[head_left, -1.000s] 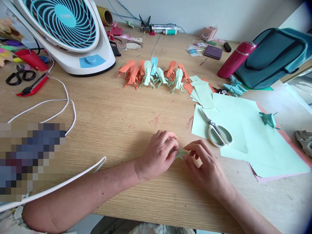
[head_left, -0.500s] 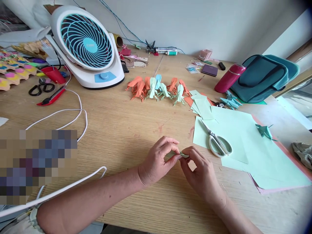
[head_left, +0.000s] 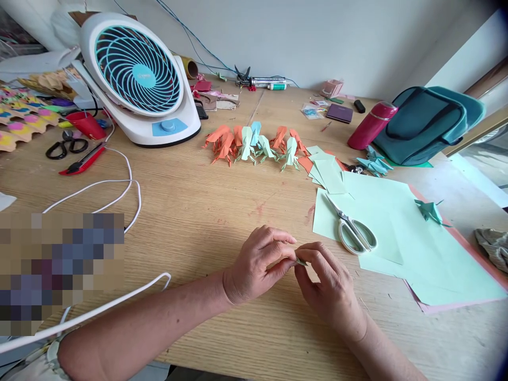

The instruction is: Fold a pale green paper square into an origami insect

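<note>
Right hand (head_left: 327, 288), small paper piece (head_left: 302, 262) between fingertips

From my end I see a wooden table (head_left: 190, 206) reaching back to a plain pale wall (head_left: 325, 42). On my right there's what looks like a window (head_left: 492, 140), and light whitens the tabletop's right side.

The bare left forearm (head_left: 159, 324) slanted in from the lower left, the right forearm (head_left: 391, 353) from the lower right. The left hand (head_left: 257, 264) and right hand (head_left: 330, 288) nearly met at the fingertips (head_left: 292, 253), backs upward, each with thumb (head_left: 282, 270) and forefinger (head_left: 278, 251) pinched close.
</note>
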Demonstrator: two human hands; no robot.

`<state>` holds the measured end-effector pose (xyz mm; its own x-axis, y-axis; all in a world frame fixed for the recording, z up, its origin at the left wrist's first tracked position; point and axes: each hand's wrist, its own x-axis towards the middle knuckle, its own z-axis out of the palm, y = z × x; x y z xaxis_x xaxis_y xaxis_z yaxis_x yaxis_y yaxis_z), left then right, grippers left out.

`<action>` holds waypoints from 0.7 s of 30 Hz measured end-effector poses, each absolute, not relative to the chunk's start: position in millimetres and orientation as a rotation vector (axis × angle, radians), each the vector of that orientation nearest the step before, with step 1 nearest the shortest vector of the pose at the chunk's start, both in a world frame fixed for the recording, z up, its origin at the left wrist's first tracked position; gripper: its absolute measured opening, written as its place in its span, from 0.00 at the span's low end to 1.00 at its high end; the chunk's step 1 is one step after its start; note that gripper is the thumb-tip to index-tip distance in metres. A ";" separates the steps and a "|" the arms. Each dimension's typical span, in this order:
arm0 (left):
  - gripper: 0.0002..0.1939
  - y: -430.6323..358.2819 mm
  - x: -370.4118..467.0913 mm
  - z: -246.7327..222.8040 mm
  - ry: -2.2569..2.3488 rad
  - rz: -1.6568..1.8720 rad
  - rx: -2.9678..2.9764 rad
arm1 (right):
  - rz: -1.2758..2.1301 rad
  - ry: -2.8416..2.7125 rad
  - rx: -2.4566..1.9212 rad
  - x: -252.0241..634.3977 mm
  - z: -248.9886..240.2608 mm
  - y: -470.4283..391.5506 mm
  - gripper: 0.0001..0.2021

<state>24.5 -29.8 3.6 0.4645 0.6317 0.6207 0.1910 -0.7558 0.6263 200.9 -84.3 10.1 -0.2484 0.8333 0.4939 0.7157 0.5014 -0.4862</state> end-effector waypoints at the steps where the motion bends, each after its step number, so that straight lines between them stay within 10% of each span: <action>1: 0.04 -30.0 24.1 3.7 0.683 1.218 2.253 | 0.208 -2.019 -1.259 201.2 10.2 -84.5 0.10; 21: 0.03 -27.0 25.6 19.1 0.755 1.151 1.709 | 0.572 -1.745 -1.247 199.8 13.7 -75.5 0.03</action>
